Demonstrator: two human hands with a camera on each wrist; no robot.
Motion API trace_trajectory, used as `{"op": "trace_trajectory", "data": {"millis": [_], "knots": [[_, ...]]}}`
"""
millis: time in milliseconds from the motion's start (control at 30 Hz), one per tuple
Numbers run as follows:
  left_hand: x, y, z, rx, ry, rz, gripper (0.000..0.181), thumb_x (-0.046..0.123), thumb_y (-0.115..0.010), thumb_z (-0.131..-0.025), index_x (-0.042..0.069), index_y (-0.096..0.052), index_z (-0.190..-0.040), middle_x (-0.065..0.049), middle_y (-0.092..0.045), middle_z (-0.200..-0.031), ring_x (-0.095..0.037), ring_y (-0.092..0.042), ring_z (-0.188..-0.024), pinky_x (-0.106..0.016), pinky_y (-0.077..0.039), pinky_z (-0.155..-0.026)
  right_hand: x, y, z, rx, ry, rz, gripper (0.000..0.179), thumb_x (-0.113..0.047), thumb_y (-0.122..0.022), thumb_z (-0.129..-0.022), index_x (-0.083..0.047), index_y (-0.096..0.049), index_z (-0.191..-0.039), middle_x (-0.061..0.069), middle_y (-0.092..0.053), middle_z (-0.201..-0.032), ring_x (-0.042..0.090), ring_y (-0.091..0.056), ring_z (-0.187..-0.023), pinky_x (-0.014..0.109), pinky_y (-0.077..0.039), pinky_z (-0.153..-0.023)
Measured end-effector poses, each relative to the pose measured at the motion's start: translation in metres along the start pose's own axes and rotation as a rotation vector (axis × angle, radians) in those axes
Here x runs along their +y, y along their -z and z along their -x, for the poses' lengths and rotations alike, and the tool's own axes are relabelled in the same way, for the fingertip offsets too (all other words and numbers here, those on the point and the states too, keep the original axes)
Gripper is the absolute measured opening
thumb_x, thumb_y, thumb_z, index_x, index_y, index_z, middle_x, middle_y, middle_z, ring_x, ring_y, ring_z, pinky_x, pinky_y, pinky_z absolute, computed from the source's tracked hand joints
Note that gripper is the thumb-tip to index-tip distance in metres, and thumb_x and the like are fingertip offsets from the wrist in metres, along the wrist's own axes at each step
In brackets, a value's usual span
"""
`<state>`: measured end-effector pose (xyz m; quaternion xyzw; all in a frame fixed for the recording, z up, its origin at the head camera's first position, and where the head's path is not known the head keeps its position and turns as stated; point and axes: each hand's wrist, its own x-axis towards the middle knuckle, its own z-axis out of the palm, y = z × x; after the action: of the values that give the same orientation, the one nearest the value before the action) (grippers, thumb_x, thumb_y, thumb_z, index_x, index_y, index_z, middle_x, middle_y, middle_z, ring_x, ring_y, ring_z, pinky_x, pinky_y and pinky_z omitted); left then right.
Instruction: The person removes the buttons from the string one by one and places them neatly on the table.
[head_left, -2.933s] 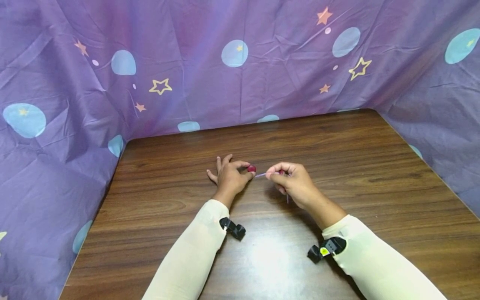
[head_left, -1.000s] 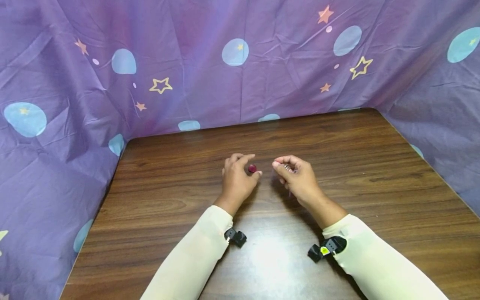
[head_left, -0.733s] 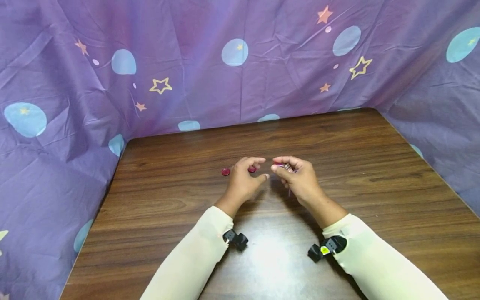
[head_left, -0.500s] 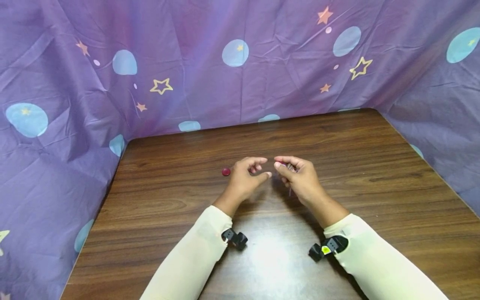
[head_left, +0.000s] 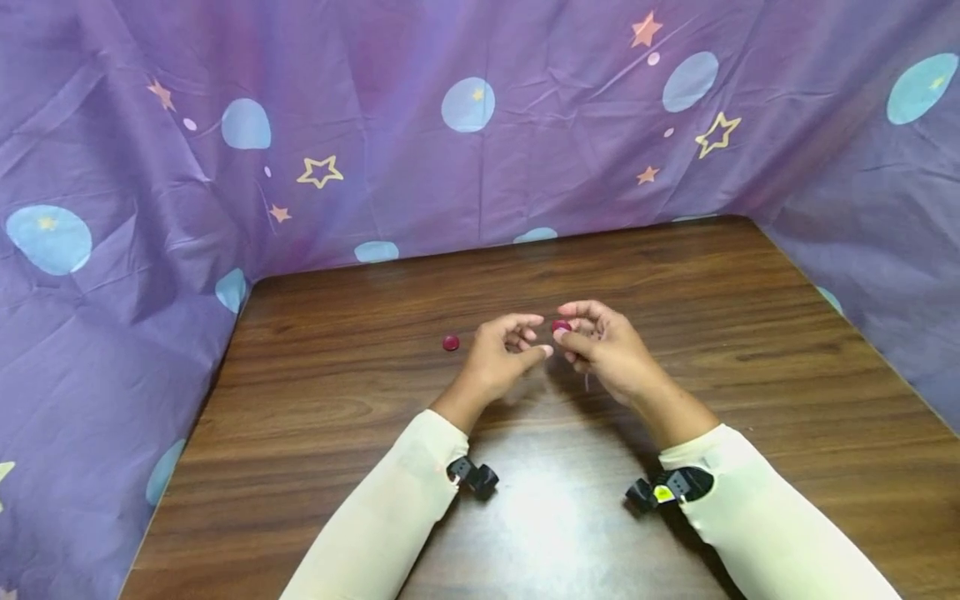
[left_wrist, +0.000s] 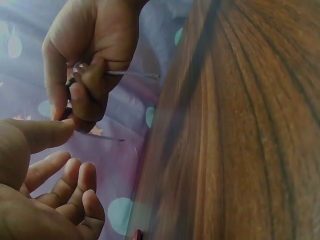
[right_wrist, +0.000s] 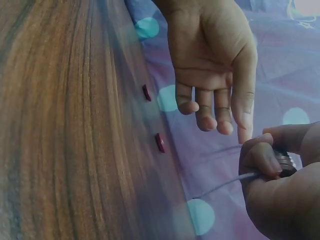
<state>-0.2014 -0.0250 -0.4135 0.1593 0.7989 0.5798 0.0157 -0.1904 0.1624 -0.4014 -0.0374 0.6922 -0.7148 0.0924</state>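
Observation:
My right hand (head_left: 611, 350) pinches a red button (head_left: 561, 327) by the thumb. A thin pale purple lace (right_wrist: 225, 182) passes through its curled fingers, its ends sticking out. Against the palm sits a stack of buttons (right_wrist: 286, 164), dark in the right wrist view and partly hidden by the fingers. Close by on the left, my left hand (head_left: 495, 362) has loosely bent fingers and a stretched thumb, and nothing shows in its grasp. One red button (head_left: 450, 342) lies on the table left of it. A second loose button (right_wrist: 160, 142) shows in the right wrist view.
Both hands are held above a brown wood-grain table (head_left: 337, 467). A purple curtain (head_left: 405, 167) with stars and blue spots stands along its back and sides. Black wrist cameras sit on both cream sleeves.
The left hand has let go of the lace and moved right, uncovering a button on the table. The right hand has shifted slightly right, its index finger lifted, showing the red button.

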Motion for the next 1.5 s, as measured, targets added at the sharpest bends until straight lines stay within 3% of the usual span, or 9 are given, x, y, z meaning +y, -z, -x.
{"op": "trace_trajectory", "data": {"millis": [100,233,500,900,1133,1500], "knots": [[0.001,-0.002,0.000,-0.014,0.000,0.009,0.044,0.010,-0.079,-0.081,0.008,-0.067,-0.123,-0.017,-0.068,-0.101,-0.015,-0.062,-0.083,-0.027,-0.056,-0.076,-0.001,0.000,0.000,0.019,0.006,-0.003,0.031,-0.008,-0.067,-0.092,-0.008,-0.046,-0.114,-0.007,-0.063,-0.080,0.007,-0.057,-0.063,0.019,-0.047,-0.053],[0.001,-0.004,-0.001,-0.028,-0.007,0.026,0.044,0.010,-0.079,-0.081,0.007,-0.067,-0.123,-0.019,-0.068,-0.102,-0.017,-0.062,-0.084,-0.029,-0.056,-0.077,-0.001,0.001,0.002,0.035,0.012,0.006,0.026,-0.009,-0.070,-0.091,-0.008,-0.050,-0.108,-0.008,-0.066,-0.078,0.007,-0.059,-0.061,0.020,-0.048,-0.052],[-0.001,-0.007,-0.001,-0.028,-0.019,0.076,0.040,0.012,-0.079,-0.082,0.007,-0.068,-0.120,-0.017,-0.068,-0.099,-0.014,-0.062,-0.082,-0.020,-0.054,-0.073,0.006,0.007,0.005,0.066,0.088,0.003,0.030,-0.009,-0.071,-0.090,0.003,-0.064,-0.117,-0.008,-0.065,-0.079,0.005,-0.054,-0.059,0.018,-0.045,-0.049],[-0.004,-0.011,0.000,-0.040,-0.070,0.060,0.037,0.012,-0.078,-0.084,0.004,-0.068,-0.119,-0.018,-0.068,-0.098,-0.012,-0.061,-0.081,-0.024,-0.055,-0.077,0.013,0.016,0.009,0.081,0.067,-0.026,0.018,-0.010,-0.073,-0.088,-0.008,-0.063,-0.103,-0.008,-0.065,-0.075,0.004,-0.054,-0.057,0.019,-0.044,-0.046],[-0.004,-0.015,0.002,-0.038,-0.092,0.043,0.037,0.012,-0.078,-0.083,0.003,-0.068,-0.118,-0.018,-0.068,-0.098,-0.012,-0.061,-0.082,-0.021,-0.054,-0.076,0.014,0.020,0.015,0.094,0.085,-0.001,0.017,-0.013,-0.073,-0.089,-0.007,-0.067,-0.104,-0.009,-0.064,-0.074,0.004,-0.053,-0.057,0.019,-0.044,-0.047],[-0.003,-0.017,0.003,-0.068,-0.120,0.023,0.038,0.015,-0.079,-0.083,0.006,-0.069,-0.118,-0.015,-0.067,-0.100,-0.014,-0.061,-0.084,-0.035,-0.057,-0.081,0.017,0.019,0.017,0.068,0.087,-0.077,0.013,-0.011,-0.071,-0.090,-0.009,-0.072,-0.103,-0.009,-0.065,-0.073,0.003,-0.050,-0.056,0.018,-0.039,-0.046]]}}
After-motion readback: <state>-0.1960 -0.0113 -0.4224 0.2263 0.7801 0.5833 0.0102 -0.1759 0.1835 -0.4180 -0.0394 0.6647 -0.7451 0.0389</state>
